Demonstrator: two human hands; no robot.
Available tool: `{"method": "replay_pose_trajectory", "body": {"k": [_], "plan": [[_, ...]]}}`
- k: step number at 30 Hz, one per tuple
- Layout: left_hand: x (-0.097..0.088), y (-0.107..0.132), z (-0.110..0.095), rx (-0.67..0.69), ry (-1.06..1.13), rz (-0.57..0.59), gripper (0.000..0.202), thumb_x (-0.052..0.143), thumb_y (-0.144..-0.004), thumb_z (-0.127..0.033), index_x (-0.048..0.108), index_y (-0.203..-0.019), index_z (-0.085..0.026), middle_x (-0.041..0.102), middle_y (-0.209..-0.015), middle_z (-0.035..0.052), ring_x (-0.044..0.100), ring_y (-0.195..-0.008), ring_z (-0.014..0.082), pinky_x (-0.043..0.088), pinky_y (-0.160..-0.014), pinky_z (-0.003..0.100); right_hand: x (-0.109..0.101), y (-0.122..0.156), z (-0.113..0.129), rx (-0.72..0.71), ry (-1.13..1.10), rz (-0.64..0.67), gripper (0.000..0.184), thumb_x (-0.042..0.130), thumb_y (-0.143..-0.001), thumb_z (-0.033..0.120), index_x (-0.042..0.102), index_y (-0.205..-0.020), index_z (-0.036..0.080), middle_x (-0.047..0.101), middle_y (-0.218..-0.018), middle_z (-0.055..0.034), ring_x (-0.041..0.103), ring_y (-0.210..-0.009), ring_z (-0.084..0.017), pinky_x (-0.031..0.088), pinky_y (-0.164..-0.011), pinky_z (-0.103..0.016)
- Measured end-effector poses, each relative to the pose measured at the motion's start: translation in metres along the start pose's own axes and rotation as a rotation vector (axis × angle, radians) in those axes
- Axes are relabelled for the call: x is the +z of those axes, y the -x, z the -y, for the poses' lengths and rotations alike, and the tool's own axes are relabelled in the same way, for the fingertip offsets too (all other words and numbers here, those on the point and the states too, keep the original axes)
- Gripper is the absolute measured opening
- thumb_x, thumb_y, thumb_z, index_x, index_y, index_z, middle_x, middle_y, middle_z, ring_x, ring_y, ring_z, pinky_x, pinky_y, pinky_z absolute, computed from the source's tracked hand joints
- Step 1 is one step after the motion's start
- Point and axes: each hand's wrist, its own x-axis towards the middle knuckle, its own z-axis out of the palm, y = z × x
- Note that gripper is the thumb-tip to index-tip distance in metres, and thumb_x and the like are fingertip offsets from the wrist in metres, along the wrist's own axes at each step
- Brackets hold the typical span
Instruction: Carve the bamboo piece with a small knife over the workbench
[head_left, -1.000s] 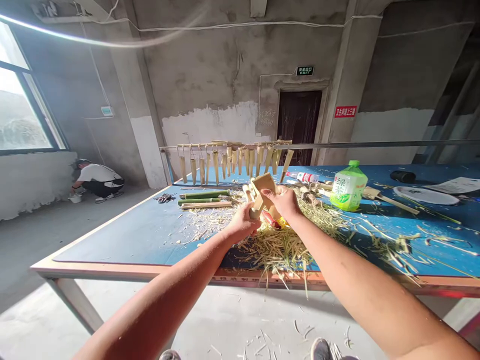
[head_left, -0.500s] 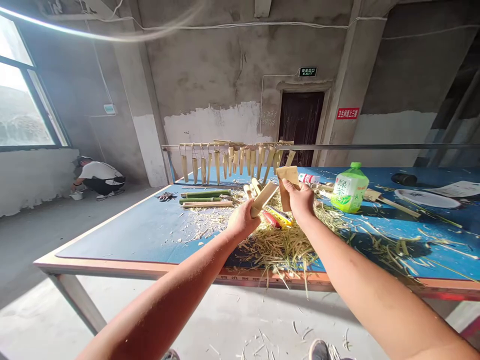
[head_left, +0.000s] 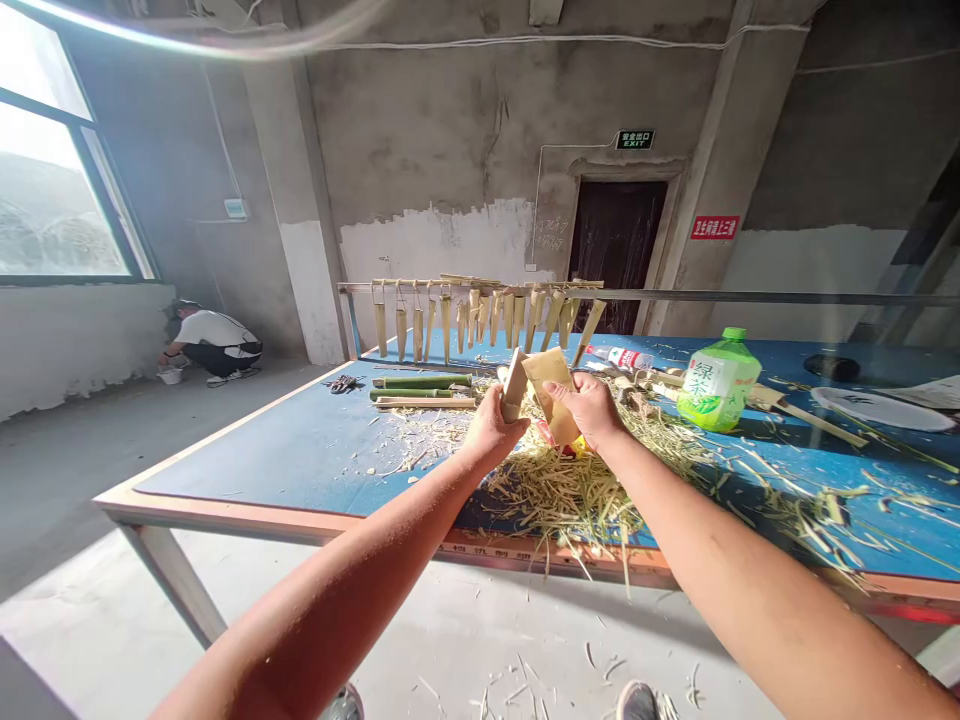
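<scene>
My left hand (head_left: 491, 428) is closed around a short, pale piece of bamboo (head_left: 514, 384), which is held nearly upright above the table. Beside it, my right hand (head_left: 598, 412) grips a tan sheet of sandpaper (head_left: 546, 374), the thumb pressed flat on its face. The sheet's left edge is close to the bamboo piece; whether they touch I cannot tell. Under the sheet, a red and yellow tool (head_left: 568, 450) is partly hidden on a heap of bamboo shavings (head_left: 570, 495).
Bamboo strips (head_left: 418, 330) hang from a rail across the blue table (head_left: 300, 450). Green bamboo lengths (head_left: 421, 382) lie at left. To the right stand a green tea bottle (head_left: 718, 385) and a white plate (head_left: 881, 408). A person (head_left: 214, 340) crouches by the far wall.
The sandpaper has come down and leftward, closer to the bamboo piece. That piece has turned from slanting to nearly upright. The whole view has shifted slightly, so the scene sits further right.
</scene>
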Motion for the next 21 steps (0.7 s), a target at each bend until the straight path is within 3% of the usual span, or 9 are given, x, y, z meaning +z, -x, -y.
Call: {"method": "replay_pose_trajectory", "body": {"k": [4,9,13,17,21], "plan": [[0.002,-0.001,0.0,-0.054,0.066,-0.005,0.045,0.074,-0.068,-0.028,0.053,-0.106,-0.022,0.054,-0.079,-0.002,0.048,-0.062,0.0126,0.037,-0.057,0.024,0.0,0.0,-0.001,-0.004,0.016,-0.029,0.045,0.084,-0.057,0.054,0.061,-0.074,0.02,0.065,-0.066,-0.0002,0.056,-0.056,-0.016,0.045,-0.052,-0.03],[0.004,-0.004,-0.004,-0.162,0.425,-0.019,0.031,0.069,-0.07,-0.024,0.047,-0.092,-0.02,0.05,-0.064,-0.0057,0.05,-0.049,0.0104,0.045,-0.052,0.025,-0.003,-0.007,0.002,-0.017,-0.168,-0.038,0.048,0.075,-0.067,0.049,0.064,-0.104,0.021,0.074,-0.096,-0.0049,0.068,-0.079,-0.023,0.055,-0.068,-0.035],[0.003,-0.004,-0.007,-0.155,0.635,0.009,0.037,0.071,-0.074,-0.035,0.046,-0.096,-0.02,0.058,-0.075,-0.0024,0.054,-0.047,0.0093,0.048,-0.049,0.026,0.0,-0.005,0.004,-0.004,-0.21,0.04,0.049,0.074,-0.066,0.045,0.06,-0.106,0.023,0.074,-0.104,-0.005,0.069,-0.088,-0.024,0.057,-0.075,-0.038],[0.003,-0.002,-0.006,-0.113,0.659,0.072,0.048,0.077,-0.072,-0.048,0.048,-0.098,-0.019,0.061,-0.08,-0.0003,0.055,-0.05,0.0087,0.048,-0.049,0.025,0.007,0.0,0.0,0.06,-0.201,0.131,0.044,0.075,-0.066,0.044,0.061,-0.102,0.022,0.075,-0.099,-0.0045,0.069,-0.084,-0.023,0.057,-0.074,-0.038],[0.004,-0.002,-0.003,-0.134,0.624,0.094,0.049,0.081,-0.067,-0.041,0.047,-0.097,-0.02,0.057,-0.068,-0.0043,0.054,-0.05,0.0093,0.047,-0.05,0.024,0.012,0.006,0.0,0.088,-0.214,0.2,0.042,0.075,-0.067,0.042,0.063,-0.101,0.022,0.075,-0.101,-0.005,0.068,-0.083,-0.023,0.057,-0.07,-0.038]]}}
